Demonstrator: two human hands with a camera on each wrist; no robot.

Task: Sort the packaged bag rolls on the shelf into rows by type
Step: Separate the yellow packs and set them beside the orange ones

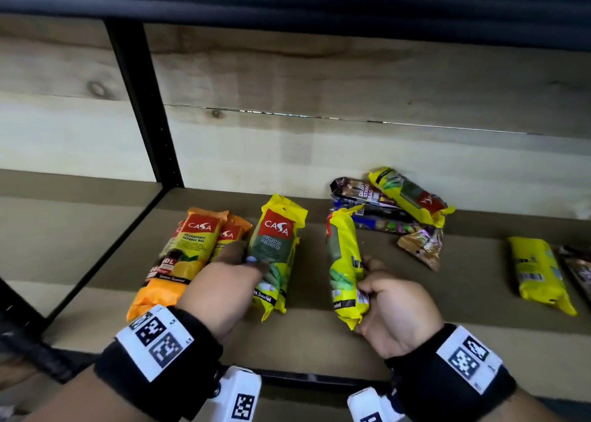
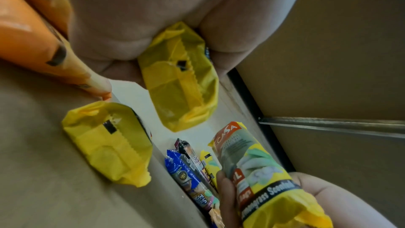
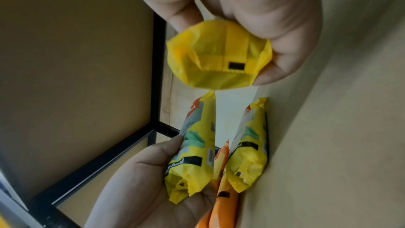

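My left hand [image 1: 243, 263] grips a yellow CASA pack [image 1: 276, 249] just above the shelf board, next to the orange CASA packs [image 1: 188, 249] at the left. The right wrist view shows a second yellow pack [image 3: 249, 153] lying on the board beside the one in my left hand [image 3: 153, 179]. My right hand [image 1: 375, 285] grips another yellow pack [image 1: 343, 261] by its lower end, tilted up off the board; its folded end [image 3: 219, 58] faces the right wrist camera. A mixed pile of dark, blue and yellow packs [image 1: 387, 204] lies at the back.
One more yellow pack [image 1: 537, 271] and a dark pack [image 1: 579, 269] lie at the far right of the shelf [image 1: 319, 332]. A black upright post [image 1: 144, 101] stands at the back left. The wooden back wall [image 1: 319, 153] is just behind the pile.
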